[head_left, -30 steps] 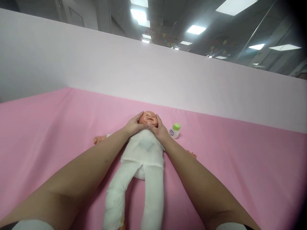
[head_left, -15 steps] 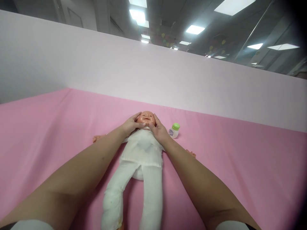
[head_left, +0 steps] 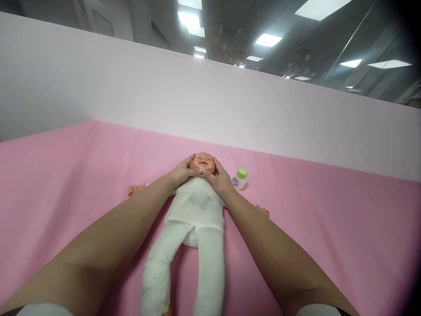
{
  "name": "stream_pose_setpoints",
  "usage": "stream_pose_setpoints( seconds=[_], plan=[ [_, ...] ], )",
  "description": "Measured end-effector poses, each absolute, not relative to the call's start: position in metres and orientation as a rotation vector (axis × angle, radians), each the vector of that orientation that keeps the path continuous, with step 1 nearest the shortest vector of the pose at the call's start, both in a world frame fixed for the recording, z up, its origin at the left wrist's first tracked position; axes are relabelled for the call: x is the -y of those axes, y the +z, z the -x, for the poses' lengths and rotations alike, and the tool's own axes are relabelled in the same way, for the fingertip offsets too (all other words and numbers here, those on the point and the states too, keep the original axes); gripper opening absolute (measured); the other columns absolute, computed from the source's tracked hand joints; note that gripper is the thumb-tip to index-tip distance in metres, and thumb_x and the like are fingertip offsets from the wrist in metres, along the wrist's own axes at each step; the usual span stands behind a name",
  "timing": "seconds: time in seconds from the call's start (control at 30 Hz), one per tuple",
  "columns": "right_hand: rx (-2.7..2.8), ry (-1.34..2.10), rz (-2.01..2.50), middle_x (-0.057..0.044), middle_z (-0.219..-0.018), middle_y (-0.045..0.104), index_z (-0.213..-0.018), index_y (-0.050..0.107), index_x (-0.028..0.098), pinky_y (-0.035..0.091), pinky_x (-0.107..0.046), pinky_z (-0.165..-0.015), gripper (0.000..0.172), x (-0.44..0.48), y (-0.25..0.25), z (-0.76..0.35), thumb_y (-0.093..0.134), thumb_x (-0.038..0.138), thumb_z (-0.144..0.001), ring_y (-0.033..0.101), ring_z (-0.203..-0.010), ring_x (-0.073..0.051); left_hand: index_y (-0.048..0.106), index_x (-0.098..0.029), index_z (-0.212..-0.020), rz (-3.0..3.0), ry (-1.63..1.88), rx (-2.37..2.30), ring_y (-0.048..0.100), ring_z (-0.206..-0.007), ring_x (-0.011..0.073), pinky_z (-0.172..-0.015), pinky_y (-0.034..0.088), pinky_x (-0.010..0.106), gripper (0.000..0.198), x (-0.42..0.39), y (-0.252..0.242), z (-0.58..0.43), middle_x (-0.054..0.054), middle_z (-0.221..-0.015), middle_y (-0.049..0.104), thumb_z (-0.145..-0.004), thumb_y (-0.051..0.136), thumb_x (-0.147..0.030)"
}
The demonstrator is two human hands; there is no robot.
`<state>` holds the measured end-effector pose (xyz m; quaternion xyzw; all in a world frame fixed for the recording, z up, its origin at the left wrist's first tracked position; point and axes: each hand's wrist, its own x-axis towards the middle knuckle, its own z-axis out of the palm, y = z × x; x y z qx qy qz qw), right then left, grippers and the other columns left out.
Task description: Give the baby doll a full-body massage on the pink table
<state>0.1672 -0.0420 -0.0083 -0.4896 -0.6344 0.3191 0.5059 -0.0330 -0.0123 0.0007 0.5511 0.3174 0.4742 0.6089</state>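
A baby doll [head_left: 194, 199] lies on its back on a pink sheet, with a white cloth body, white legs and a smooth plastic head [head_left: 203, 162]. Cupping one side of that head is my left hand [head_left: 183, 172], its fingers curved round the side and its thumb along the chin. On the opposite side my right hand [head_left: 219, 179] holds the head in the same way. The two thumb tips come together below the doll's mouth. My forearms pass over the doll's outstretched arms, hiding most of them. Its plastic hands show at either side.
Just right of my right hand stands a small clear bottle [head_left: 240, 179] with a green cap and a printed label. Soft creases run through the pink sheet [head_left: 329, 219]. Behind it rises a pale padded wall [head_left: 210, 101], with glass and ceiling lights above.
The doll's head has shifted slightly to the right between my hands. My thumbs have drawn closer together under its chin. The bottle stays where it was.
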Motion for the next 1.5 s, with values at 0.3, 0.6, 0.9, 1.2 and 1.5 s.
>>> stream_pose_setpoints(
  seconds=[0.3, 0.6, 0.9, 1.2, 1.5],
  plan=[
    [1.52, 0.755, 1.165, -0.007, -0.159, 0.05, -0.16, 0.039, 0.024, 0.041, -0.04, -0.122, 0.097, 0.041, -0.009, -0.167, 0.078, 0.062, -0.08, 0.053, -0.143, -0.026, 0.021, -0.022, -0.167, -1.249, 1.093, -0.76, 0.056, -0.138, 0.0331, -0.115, 0.048, 0.044, 0.122, 0.009, -0.004, 0.033, 0.017, -0.157, 0.05, -0.07, 0.094, -0.031],
    [1.472, 0.823, 1.059, -0.008, -0.162, 0.046, -0.158, 0.043, 0.021, 0.035, -0.042, -0.126, 0.085, 0.035, -0.012, -0.169, 0.071, 0.059, -0.088, 0.045, -0.149, -0.026, 0.03, -0.022, -0.165, -1.104, 1.101, -0.728, 0.061, -0.132, 0.0348, -0.113, 0.05, 0.047, 0.109, 0.01, 0.001, 0.032, 0.016, -0.149, 0.06, -0.074, 0.088, -0.032],
    [1.451, 0.793, 1.102, -0.006, -0.161, 0.047, -0.154, 0.05, 0.021, 0.03, -0.04, -0.127, 0.075, 0.04, -0.006, -0.168, 0.056, 0.066, -0.095, 0.041, -0.152, -0.026, 0.04, -0.022, -0.16, -1.216, 1.14, -0.798, 0.059, -0.134, 0.036, -0.112, 0.049, 0.047, 0.095, 0.007, -0.003, 0.031, 0.015, -0.152, 0.057, -0.081, 0.084, -0.05],
    [1.454, 0.804, 1.182, -0.007, -0.158, 0.051, -0.159, 0.041, 0.026, 0.041, -0.044, -0.121, 0.098, 0.04, -0.009, -0.167, 0.08, 0.063, -0.077, 0.052, -0.143, -0.028, 0.034, -0.021, -0.163, -1.358, 1.153, -0.842, 0.049, -0.143, 0.0362, -0.12, 0.04, 0.048, 0.112, -0.002, -0.013, 0.034, 0.015, -0.156, 0.052, -0.07, 0.094, -0.036],
    [1.402, 0.949, 1.024, -0.007, -0.158, 0.051, -0.158, 0.043, 0.023, 0.038, -0.042, -0.124, 0.09, 0.036, -0.007, -0.169, 0.08, 0.053, -0.081, 0.049, -0.146, -0.027, 0.033, -0.02, -0.164, -1.204, 1.149, -0.754, 0.061, -0.132, 0.0341, -0.111, 0.051, 0.044, 0.109, 0.006, -0.005, 0.031, 0.017, -0.152, 0.057, -0.073, 0.091, -0.033]
  ],
)
